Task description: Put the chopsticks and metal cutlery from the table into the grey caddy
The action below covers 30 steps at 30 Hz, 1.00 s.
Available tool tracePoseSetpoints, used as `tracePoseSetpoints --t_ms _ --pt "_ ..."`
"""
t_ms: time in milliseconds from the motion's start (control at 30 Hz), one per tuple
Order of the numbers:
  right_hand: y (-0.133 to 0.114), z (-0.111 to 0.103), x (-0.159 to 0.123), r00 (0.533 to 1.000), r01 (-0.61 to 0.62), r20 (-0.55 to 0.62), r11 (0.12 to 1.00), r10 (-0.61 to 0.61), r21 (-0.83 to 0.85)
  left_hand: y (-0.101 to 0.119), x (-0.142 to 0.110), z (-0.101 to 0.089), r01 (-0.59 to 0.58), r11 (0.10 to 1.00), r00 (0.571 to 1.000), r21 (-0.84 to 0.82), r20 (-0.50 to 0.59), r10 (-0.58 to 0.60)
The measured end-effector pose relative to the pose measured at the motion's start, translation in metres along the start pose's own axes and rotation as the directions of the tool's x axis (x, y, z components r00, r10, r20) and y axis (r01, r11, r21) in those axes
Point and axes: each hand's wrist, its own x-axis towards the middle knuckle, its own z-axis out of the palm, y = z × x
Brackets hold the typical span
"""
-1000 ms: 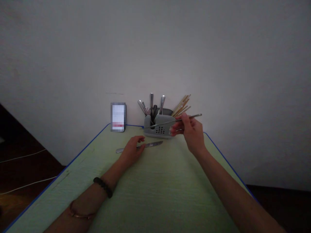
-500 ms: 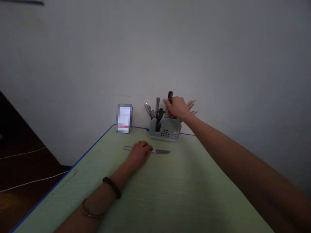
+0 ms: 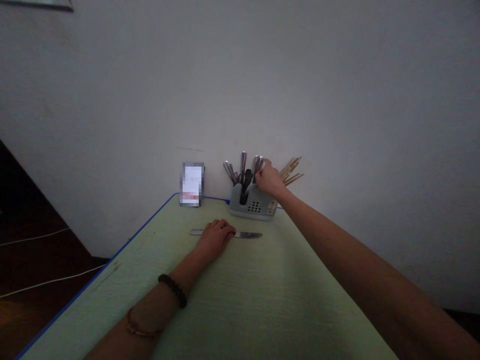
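Observation:
A silver table knife (image 3: pixel 249 235) lies flat across the table, its handle pointing left and its blade right. My left hand (image 3: pixel 217 235) rests over its middle with fingers closed on it. At the grey cutlery holder (image 3: pixel 240 207), my right hand (image 3: pixel 269 179) is closed around a metal-handled utensil (image 3: pixel 261 161) standing in the right part. The utensil's lower end is hidden inside the holder. Left of that hand stand black handles (image 3: pixel 247 176) and a tall metal handle (image 3: pixel 243 162). Several wooden chopsticks (image 3: pixel 292 167) lean out behind my right wrist.
A phone (image 3: pixel 192 185) with a lit, blurred screen stands against the wall at the back left. The pale green table (image 3: pixel 240 295) has a blue edge. A plain wall (image 3: pixel 240 90) rises directly behind the holder. White cables (image 3: pixel 52 284) run at the left.
My right hand has let go of a black-handled utensil, lowered slightly and closed on a metal handle. My left hand stays on the table knife.

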Motion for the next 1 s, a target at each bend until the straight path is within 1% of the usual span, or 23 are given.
tracePoseSetpoints --t_ms 67,133,167,200,300,367,400,467,533,600,667,733,833,933,1000 --pt "0.007 0.007 -0.014 0.989 0.135 -0.075 0.987 -0.129 0.081 0.0 -0.001 0.0 -0.006 1.0 1.0 0.005 -0.016 0.006" --pt "0.017 0.016 -0.04 0.948 0.292 -0.173 0.946 -0.267 0.141 0.0 -0.002 0.0 0.016 1.0 0.999 0.023 -0.038 -0.015" --pt "0.024 0.021 -0.056 0.928 0.344 -0.202 0.927 -0.312 0.151 0.0 -0.002 -0.001 0.041 0.998 0.998 0.038 -0.05 -0.039" --pt "0.033 0.028 -0.074 0.919 0.374 -0.193 0.915 -0.344 0.148 0.0 -0.003 -0.001 0.071 0.996 0.996 0.053 -0.059 -0.068" --pt "0.063 0.048 -0.127 0.925 0.379 -0.083 0.915 -0.37 0.141 -0.001 -0.003 -0.002 0.132 0.988 0.99 0.077 -0.059 -0.128" --pt "0.081 0.06 -0.151 0.93 0.367 -0.02 0.922 -0.367 0.126 0.0 -0.003 -0.002 0.122 0.992 0.992 0.043 -0.033 -0.121" --pt "0.089 0.064 -0.159 0.934 0.355 -0.012 0.928 -0.356 0.117 0.0 -0.002 -0.002 0.101 0.995 0.995 0.009 -0.014 -0.101" --pt "0.097 0.069 -0.165 0.935 0.352 0.0 0.93 -0.354 0.107 0.002 -0.003 -0.001 0.048 0.997 0.999 -0.065 0.02 -0.046" --pt "0.099 0.07 -0.164 0.92 0.38 0.051 0.918 -0.388 0.115 0.005 -0.003 0.0 -0.001 0.994 0.999 -0.113 0.037 0.005" --pt "0.097 0.069 -0.162 0.901 0.404 0.121 0.907 -0.417 0.121 0.007 -0.003 0.002 -0.036 0.992 0.998 -0.118 0.044 0.042" --pt "0.094 0.068 -0.16 0.897 0.396 0.164 0.911 -0.41 0.112 0.009 -0.003 0.002 -0.051 0.996 0.998 -0.073 0.043 0.055" --pt "0.093 0.068 -0.158 0.906 0.368 0.185 0.925 -0.38 0.095 0.008 -0.003 0.002 -0.023 1.0 1.0 0.018 0.01 0.023" --pt "0.093 0.068 -0.157 0.912 0.33 0.235 0.942 -0.336 0.065 0.001 -0.001 -0.001 0.084 0.986 0.995 0.143 -0.073 -0.074" --pt "0.092 0.067 -0.157 0.909 0.313 0.276 0.949 -0.311 0.037 -0.01 -0.001 -0.005 0.143 0.978 0.987 0.154 -0.098 -0.129" --pt "0.091 0.067 -0.158 0.919 0.305 0.257 0.952 -0.298 0.015 -0.018 -0.001 -0.006 0.157 0.98 0.984 0.125 -0.1 -0.145"
